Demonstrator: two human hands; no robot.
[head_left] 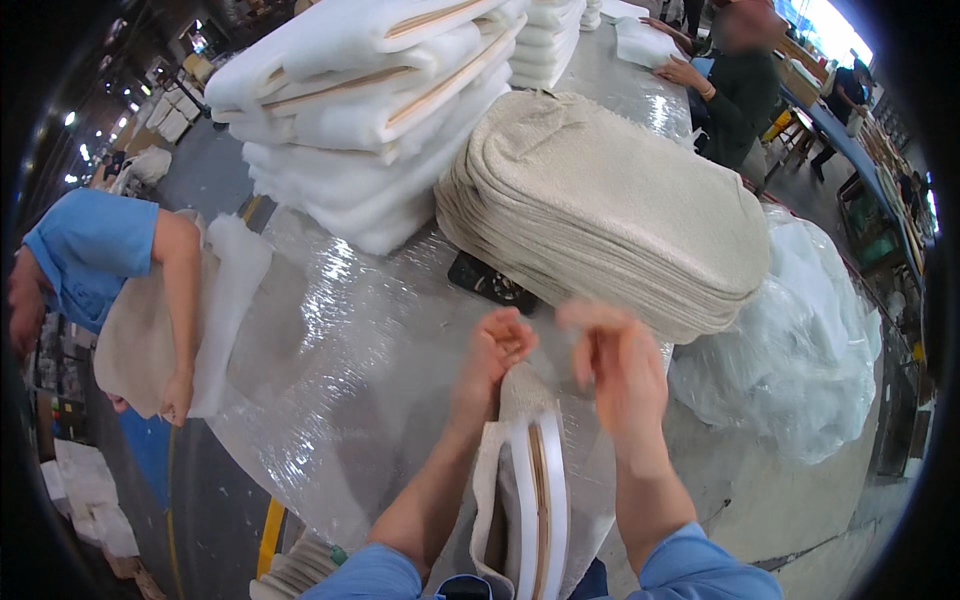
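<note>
1. Beige cover point(525, 398): at the near edge of the film-covered table point(385, 335), between the forearms, narrow end pointing away from the wearer. White band point(541, 490) with tan centre line runs lengthwise.
2. Left hand point(497, 348): just beside the cover's narrow end, fingers half curled. Can't tell if they touch fabric.
3. Right hand point(618, 365): motion-blurred, apart from the cover, fingers loosely bent, nothing seen in grasp.
4. Beige fabric stack point(620, 210): beyond both hands, along the table's right edge. Dark object point(490, 283) just beside its left side.
5. White padding pile point(370, 120): toward the far edge.
6. Co-worker in blue point(100, 245): off left edge, handling a beige piece point(150, 335).
</note>
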